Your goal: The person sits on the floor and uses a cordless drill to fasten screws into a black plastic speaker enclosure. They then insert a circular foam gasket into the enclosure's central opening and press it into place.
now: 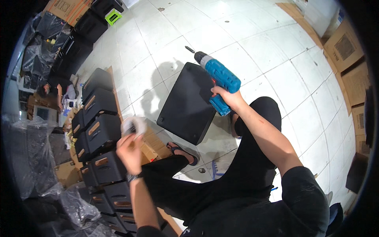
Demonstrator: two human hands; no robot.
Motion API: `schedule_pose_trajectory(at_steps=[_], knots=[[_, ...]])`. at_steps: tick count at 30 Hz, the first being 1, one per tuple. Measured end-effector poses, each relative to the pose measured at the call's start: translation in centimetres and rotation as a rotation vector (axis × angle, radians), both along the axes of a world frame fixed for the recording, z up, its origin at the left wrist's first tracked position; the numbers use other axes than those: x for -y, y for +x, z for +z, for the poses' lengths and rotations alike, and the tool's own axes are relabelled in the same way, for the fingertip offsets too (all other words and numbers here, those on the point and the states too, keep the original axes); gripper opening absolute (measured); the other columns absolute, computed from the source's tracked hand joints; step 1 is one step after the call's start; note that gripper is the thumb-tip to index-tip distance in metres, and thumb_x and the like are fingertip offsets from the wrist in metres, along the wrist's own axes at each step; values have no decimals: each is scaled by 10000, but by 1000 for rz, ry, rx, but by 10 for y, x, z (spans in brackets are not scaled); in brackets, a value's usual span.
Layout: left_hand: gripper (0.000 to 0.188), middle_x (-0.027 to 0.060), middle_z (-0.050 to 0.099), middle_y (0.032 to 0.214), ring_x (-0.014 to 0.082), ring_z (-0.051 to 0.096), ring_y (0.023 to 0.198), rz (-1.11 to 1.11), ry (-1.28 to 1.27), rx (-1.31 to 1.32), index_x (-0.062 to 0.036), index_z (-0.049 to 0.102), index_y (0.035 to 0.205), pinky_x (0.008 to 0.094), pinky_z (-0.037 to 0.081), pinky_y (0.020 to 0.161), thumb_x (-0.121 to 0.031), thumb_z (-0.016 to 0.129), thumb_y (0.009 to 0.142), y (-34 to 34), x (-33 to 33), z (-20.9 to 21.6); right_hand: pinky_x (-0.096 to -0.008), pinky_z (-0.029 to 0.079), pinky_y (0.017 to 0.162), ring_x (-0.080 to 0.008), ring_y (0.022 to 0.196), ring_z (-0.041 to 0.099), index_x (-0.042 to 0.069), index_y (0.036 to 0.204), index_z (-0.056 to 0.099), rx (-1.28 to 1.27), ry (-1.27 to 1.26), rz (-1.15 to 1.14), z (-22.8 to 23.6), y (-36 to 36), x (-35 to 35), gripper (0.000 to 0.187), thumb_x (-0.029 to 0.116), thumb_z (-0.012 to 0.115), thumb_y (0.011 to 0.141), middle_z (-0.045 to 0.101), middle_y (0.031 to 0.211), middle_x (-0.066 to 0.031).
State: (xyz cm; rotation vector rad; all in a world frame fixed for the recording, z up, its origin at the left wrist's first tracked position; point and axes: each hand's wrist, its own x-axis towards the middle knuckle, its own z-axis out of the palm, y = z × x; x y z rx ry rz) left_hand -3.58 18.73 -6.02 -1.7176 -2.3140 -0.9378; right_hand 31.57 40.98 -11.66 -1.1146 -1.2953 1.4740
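Note:
My right hand is wrapped round the grip of a teal cordless drill. Its dark chuck and bit point up and to the left, past the far corner of a black box-shaped cabinet on the floor. Small round dark spots, screws or feet, show near the cabinet's corners. On the left, my left hand holds up a small round whitish tub by its near edge. Something dark sits inside the tub, too blurred to make out.
Rows of black cabinets with tan slots stand along my left, beside flattened cardboard. Plastic-wrapped goods and another person are farther left. Cardboard boxes line the right. A lime-green object lies at the far left.

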Motion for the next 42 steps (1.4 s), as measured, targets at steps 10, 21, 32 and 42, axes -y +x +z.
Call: schedule_pose_trajectory(at_steps=[10,21,32,42], knots=[[119,5,771,986,290,642,1073,-152,-225,7,-134,821,895,421,496,938,-228,820,823,137,-139,-159,-370,605,702,-218,755,735,-4,1096,661,-124,-37,-63,14,31,-13,271,42,746,844,706,876,-87],[175,-16,763,1116,286,613,1137,28,-640,-164,-269,837,990,488,487,918,-321,733,859,141,-192,-147,-350,585,696,-171,758,695,4,1133,672,-141,-111,-44,-4,50,-10,291,24,740,850,691,922,-68],[119,19,776,935,283,660,990,-39,-454,-54,-180,814,908,452,471,872,-274,778,845,134,-191,-157,-336,557,802,-178,853,698,52,1046,735,-12,82,-49,-15,44,-6,288,122,777,769,750,931,-88],[90,60,763,985,95,656,817,-59,88,1497,-15,724,934,231,516,714,-101,718,957,85,-173,-150,-319,560,740,-147,814,689,40,1071,719,19,-77,230,-30,29,9,291,83,770,788,745,912,-63]])
